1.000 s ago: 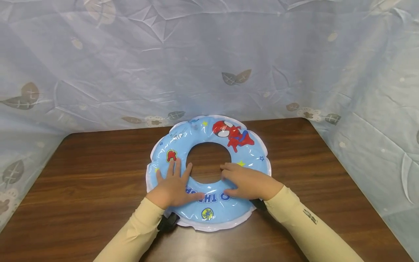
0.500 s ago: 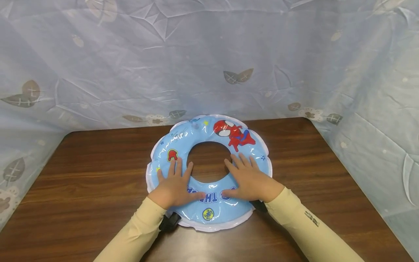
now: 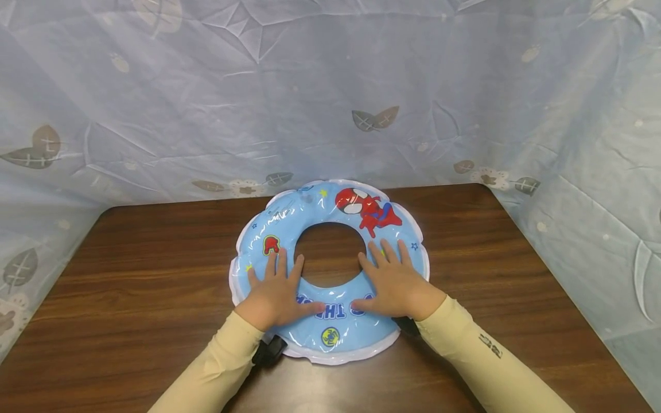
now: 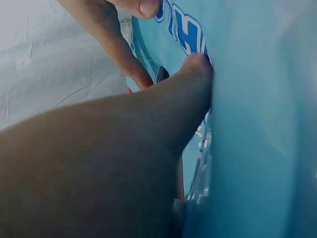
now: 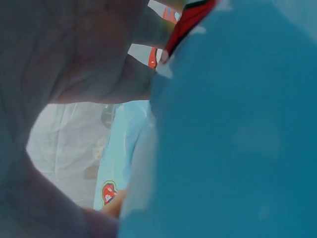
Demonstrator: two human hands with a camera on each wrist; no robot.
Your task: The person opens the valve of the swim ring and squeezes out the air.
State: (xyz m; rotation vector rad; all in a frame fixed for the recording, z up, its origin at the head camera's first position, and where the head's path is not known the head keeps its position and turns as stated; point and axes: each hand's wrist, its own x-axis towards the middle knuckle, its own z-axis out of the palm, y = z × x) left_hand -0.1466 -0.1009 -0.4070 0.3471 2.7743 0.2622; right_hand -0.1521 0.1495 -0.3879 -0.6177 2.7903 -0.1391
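Note:
A light blue inflatable swim ring with a white scalloped edge lies flat on the brown table, puffed up with air. Red cartoon figures, stars and blue letters are printed on it. My left hand rests on its near left part with the fingers spread and the thumb across the lettering. On the near right part rests my right hand, fingers likewise spread, thumb pointing inward. In the left wrist view the left thumb presses on the blue surface beside the letters. The right wrist view shows the right palm close over the ring.
The wood-grain table reaches out on both sides of the ring. Behind it and to the right hangs a pale grey-blue curtain with leaf prints, meeting the table's far edge. A black wrist strap sits under the left wrist.
The right hand's fingers, bent at the ring's inner edge a second ago, have straightened and spread out over its right side. The left hand and the ring stay in place.

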